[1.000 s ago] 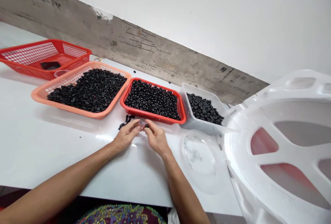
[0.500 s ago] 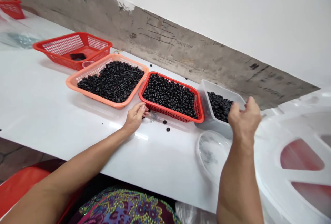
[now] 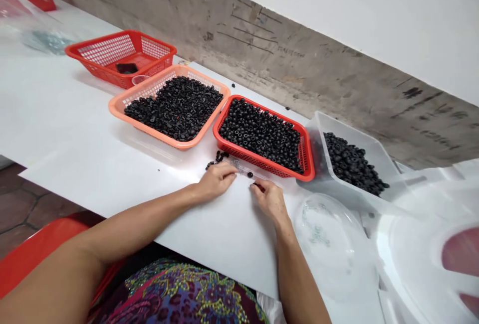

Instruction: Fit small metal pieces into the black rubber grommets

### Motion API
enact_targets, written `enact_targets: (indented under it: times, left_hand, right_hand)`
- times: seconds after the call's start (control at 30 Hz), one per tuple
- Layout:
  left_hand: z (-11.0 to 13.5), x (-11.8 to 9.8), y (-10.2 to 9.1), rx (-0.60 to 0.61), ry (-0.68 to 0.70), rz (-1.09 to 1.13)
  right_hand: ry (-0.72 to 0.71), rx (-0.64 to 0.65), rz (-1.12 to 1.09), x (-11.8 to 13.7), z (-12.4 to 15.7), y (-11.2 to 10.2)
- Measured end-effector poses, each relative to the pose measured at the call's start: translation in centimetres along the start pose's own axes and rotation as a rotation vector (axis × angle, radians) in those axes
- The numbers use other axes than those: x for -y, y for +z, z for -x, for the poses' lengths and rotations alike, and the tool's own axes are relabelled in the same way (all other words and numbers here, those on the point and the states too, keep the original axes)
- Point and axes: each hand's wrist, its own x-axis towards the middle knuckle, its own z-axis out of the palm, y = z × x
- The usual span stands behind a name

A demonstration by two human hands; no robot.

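My left hand (image 3: 217, 181) rests on the white table (image 3: 75, 129), its fingertips on a transparent plastic strip (image 3: 243, 168). My right hand (image 3: 270, 202) lies just to the right, its fingertips pinching a small black bead (image 3: 256, 185). Another black bead (image 3: 250, 175) sits by the strip. A small heap of black holed beads (image 3: 219, 157) lies just beyond my left hand, beside the front rim of a red mesh tray (image 3: 258, 158). That tray is full of the same beads.
An orange basket (image 3: 149, 132) of black beads stands left of the red tray. A transparent tub (image 3: 318, 164) holds more on the right. Also present are an empty-looking red basket (image 3: 119, 57), a transparent round dish (image 3: 329, 244) and white moulded foam (image 3: 422, 249).
My right hand has come back from the transparent tub to the table beside my left hand. The strip now lies between my hands, and the view has swung to the right.
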Motion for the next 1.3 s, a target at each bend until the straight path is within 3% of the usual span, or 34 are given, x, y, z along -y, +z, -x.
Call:
enact_targets:
  times: [0.13, 0.27, 0.4, 0.53, 0.6, 0.7, 0.77, 0.87, 1.03, 1.3]
  left_hand:
    - [1.5, -0.6, 1.2, 0.228, 0.030, 0.007]
    - [2.1, -1.2, 1.4, 0.293, 0.002, 0.129]
    - [1.7, -1.7, 1.0, 0.311, -0.020, 0.185]
    - [1.0, -2.1, 0.5, 0.314, -0.069, 0.175]
    - [0.5, -2.2, 0.2, 0.240, -0.179, 0.247]
    - [-0.5, -2.2, -0.6, -0.013, -0.349, 0.399]
    - [-1.2, -2.1, -1.3, -0.198, -0.390, 0.465]
    - [-2.0, -1.7, -2.1, -0.352, -0.415, 0.553]
    - [-2.6, -1.1, -2.8, -0.403, -0.493, 0.765]
    - [-2.8, -0.9, -3.5, -0.332, -0.559, 0.938]
  right_hand:
    - [0.101, 0.034, -0.450, 0.1, 0.5, 0.1]
    - [0.144, 0.140, -0.807, 0.9, 1.1, 0.2]
    - [0.112, 0.252, -0.983, 1.8, 1.3, 0.8]
    - [0.116, 0.296, -1.025, 2.1, 1.3, 1.5]
    - [0.117, 0.223, -0.976, 2.1, 1.4, 2.0]
    - [0.095, -0.031, -0.742, 1.9, 1.4, 2.7]
    - [0.015, -0.176, -0.535, 1.7, 1.4, 3.2]
    - [-0.181, -0.258, -0.286, 1.5, 1.3, 3.6]
    - [-0.436, -0.203, 0.058, 2.2, 0.5, 3.2]
    - [-0.515, -0.067, 0.475, 5.8, -2.2, 3.8]
